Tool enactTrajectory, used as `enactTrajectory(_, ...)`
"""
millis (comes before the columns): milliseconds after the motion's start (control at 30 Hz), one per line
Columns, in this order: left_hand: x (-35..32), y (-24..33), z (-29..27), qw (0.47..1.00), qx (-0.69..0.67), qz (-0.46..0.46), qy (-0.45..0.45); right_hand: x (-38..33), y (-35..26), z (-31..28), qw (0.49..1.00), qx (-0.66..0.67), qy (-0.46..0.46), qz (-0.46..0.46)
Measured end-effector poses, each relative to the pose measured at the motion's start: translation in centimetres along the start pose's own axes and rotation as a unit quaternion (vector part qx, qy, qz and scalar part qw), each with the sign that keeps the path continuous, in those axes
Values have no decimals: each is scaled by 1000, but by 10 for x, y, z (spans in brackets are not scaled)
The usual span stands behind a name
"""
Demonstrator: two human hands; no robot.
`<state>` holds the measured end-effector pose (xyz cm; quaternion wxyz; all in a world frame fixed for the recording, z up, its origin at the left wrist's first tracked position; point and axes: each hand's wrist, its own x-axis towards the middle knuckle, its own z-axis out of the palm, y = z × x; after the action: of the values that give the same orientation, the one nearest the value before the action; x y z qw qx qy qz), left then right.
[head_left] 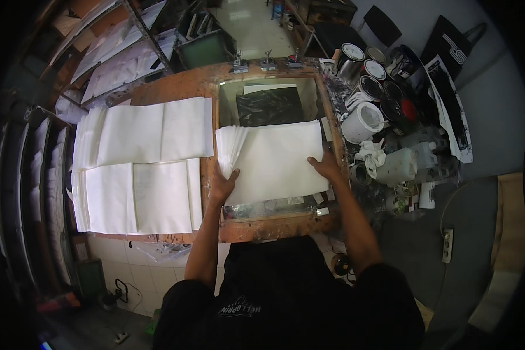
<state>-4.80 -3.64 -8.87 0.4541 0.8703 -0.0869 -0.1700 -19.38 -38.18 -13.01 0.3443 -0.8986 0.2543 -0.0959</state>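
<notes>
Both my hands hold a stack of thin white sheets [277,166] over the glass panel [326,96] set in the wooden table. My left hand [222,185] grips the near left side, its thumb on top and its fingers hidden under the stack. The sheets fan out in layered edges at that side. On the right edge, my right hand [326,167] pinches the stack with its thumb on top. A wrinkled black sheet [268,105] lies just beyond, partly covered by the stack.
Two overlapping piles of white sheets, a far pile [151,131] and a near pile [157,195], lie left on the wooden table [184,87]. Metal clamps [268,63] line its far edge. Paint cans [370,87], a white bucket [361,123] and jugs [398,165] crowd the right. Racks [41,169] stand left.
</notes>
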Motion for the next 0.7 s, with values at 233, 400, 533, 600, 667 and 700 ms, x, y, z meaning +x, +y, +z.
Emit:
enactTrajectory(233,-16,-11,13,993,-71,64,75,-40,-138,36,991,-123,-10,-42)
enactTrajectory(400,-22,15,21,993,-103,8,58,-22,-115,80,990,-54,9,128)
enactTrajectory(533,-48,29,38,963,-44,215,157,-34,-136,79,985,135,107,-2)
enactTrajectory(600,-66,46,43,951,-51,228,202,-54,-159,64,976,185,116,-19)
enactTrajectory(667,-75,48,49,946,-87,241,199,-68,-167,55,982,175,71,-24)
enactTrajectory(700,-70,38,58,944,-228,202,123,-67,-167,46,980,191,-8,-53)
